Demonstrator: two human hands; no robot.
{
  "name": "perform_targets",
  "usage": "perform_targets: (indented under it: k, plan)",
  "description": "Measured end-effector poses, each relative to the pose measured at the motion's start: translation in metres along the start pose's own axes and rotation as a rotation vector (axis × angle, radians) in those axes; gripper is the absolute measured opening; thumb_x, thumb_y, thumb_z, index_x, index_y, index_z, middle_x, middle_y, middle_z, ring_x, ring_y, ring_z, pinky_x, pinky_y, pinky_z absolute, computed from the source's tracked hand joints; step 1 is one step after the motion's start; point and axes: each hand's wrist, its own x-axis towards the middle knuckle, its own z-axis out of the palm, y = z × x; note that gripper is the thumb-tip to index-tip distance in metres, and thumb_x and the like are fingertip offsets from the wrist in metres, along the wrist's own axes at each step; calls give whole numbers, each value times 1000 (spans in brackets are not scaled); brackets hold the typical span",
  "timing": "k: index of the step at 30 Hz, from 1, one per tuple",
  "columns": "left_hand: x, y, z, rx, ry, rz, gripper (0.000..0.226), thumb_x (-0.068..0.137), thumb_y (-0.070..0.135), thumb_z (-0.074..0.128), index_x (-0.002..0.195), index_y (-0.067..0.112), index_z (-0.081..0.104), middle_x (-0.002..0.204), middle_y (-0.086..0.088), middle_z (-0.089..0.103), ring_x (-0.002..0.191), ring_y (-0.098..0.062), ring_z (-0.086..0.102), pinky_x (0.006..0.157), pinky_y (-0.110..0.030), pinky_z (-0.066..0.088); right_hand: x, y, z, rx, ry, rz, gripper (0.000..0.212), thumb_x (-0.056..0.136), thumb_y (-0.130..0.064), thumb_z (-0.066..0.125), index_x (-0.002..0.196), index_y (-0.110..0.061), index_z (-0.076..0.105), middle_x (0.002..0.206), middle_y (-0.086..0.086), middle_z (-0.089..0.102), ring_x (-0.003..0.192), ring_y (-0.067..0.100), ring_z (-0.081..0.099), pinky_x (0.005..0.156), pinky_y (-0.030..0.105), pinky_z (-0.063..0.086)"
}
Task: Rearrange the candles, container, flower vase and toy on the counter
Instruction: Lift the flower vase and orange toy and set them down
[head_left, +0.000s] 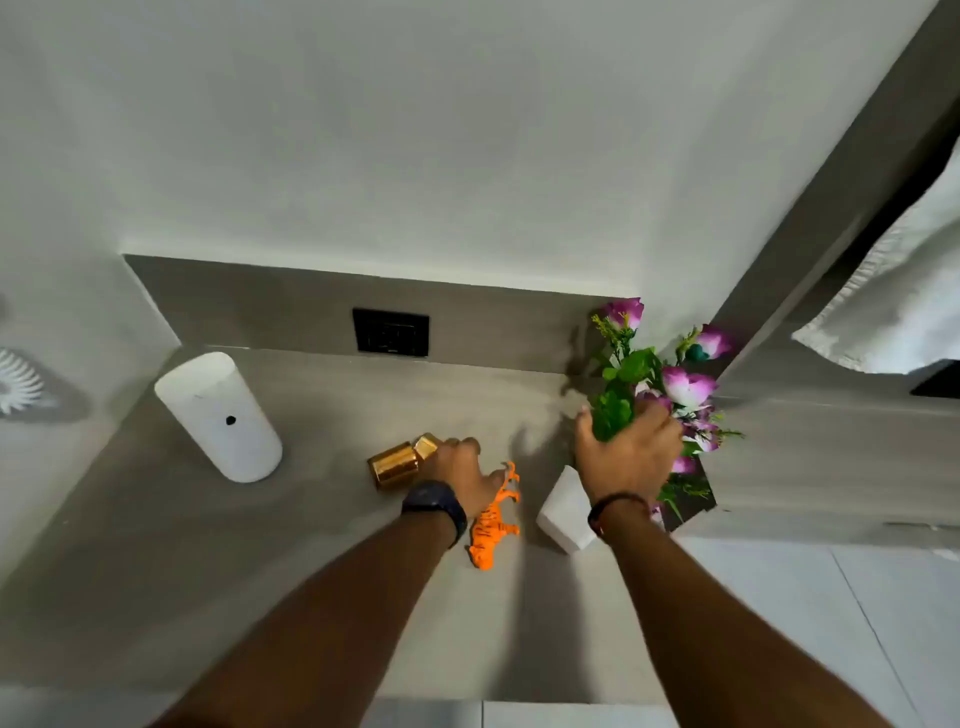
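Two gold candle holders (396, 463) stand side by side mid-counter. My left hand (465, 475) rests right beside them, its fingers touching the smaller one, with the thumb over the orange toy tiger (491, 530) lying on the counter. My right hand (626, 452) is closed around the green stems of the purple flowers (685, 387), which stand in a white square vase (563, 512). A tall white cylindrical container (221, 415) stands at the left of the grey counter (311, 571).
A black socket plate (390, 331) sits in the backsplash behind the candles. A grey wall panel (831, 441) bounds the counter on the right, with a white towel (904, 291) hanging above it. White tiled floor (779, 623) lies below the counter's right edge.
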Motion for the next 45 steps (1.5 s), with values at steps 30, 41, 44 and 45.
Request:
perform_targets:
  k: [30, 41, 44, 45]
  plan:
    - [22, 34, 59, -242, -15, -405, 32, 78, 41, 61, 77, 8, 64, 80, -11, 72, 76, -26, 69, 61, -30, 52, -6, 69, 58, 311, -523, 638, 100, 47, -50, 92, 120, -4, 42, 123, 19, 44, 87, 27, 45, 81, 32, 43]
    - [77, 56, 65, -136, 84, -243, 28, 79, 19, 60, 103, 10, 49, 114, -15, 55, 102, -41, 58, 81, -46, 50, 17, 75, 92, 384, -168, 236, 79, 59, -28, 91, 117, 9, 52, 111, 25, 49, 105, 37, 54, 96, 43, 49]
    - [86, 57, 69, -145, 85, -203, 31, 83, 21, 60, 109, 9, 49, 115, -16, 55, 102, -41, 58, 80, -44, 48, 21, 74, 102, 316, -218, 201, 57, 66, -49, 70, 88, 4, 70, 89, 24, 70, 92, 36, 67, 89, 39, 48]
    - [87, 57, 70, -158, 87, -194, 32, 84, 22, 59, 111, 10, 49, 116, -16, 56, 102, -41, 58, 81, -44, 48, 20, 76, 106, 326, -238, 164, 56, 65, -52, 65, 88, -2, 74, 93, 19, 74, 98, 33, 68, 95, 39, 47]
